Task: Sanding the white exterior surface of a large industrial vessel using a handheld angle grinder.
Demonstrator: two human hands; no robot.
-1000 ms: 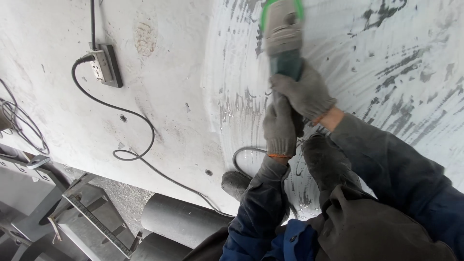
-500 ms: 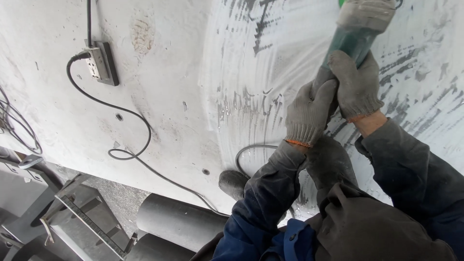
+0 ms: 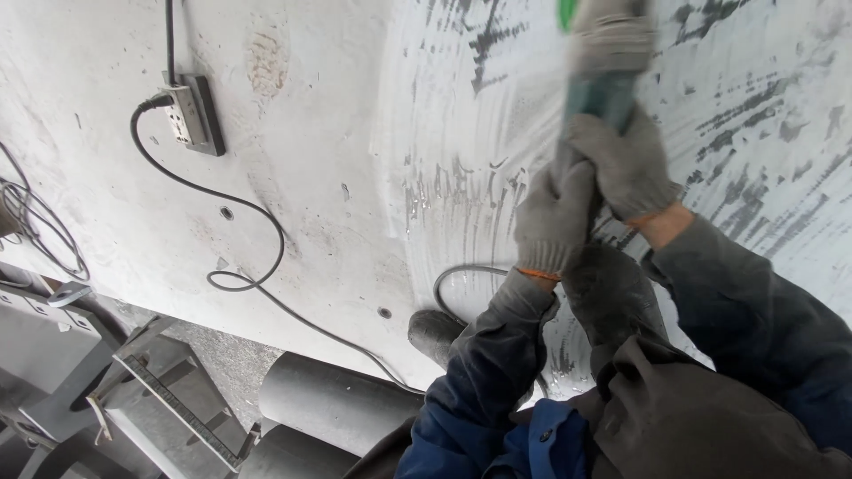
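Note:
Both my gloved hands grip a green power grinder [image 3: 600, 96] that is pressed against a pale concrete slab [image 3: 355, 133]. My right hand [image 3: 628, 167] wraps the tool's body just below its head. Directly beneath it, my left hand [image 3: 552, 220] clasps the rear of the handle. The tool's dusty head [image 3: 612, 31] is blurred and runs out of the top edge. Grey swirl marks and dark streaks [image 3: 479, 191] cover the slab around the tool.
A power strip [image 3: 191, 115] lies on the slab at upper left, with a black cable [image 3: 257, 231] looping down toward my boot [image 3: 435, 333]. Grey pipes [image 3: 337, 399] and a metal frame [image 3: 169, 399] sit below the slab's edge. Loose wires [image 3: 40, 222] lie at far left.
The grinder swept from the left to the right across the slab, then came back slightly left. Both hands stayed on it throughout.

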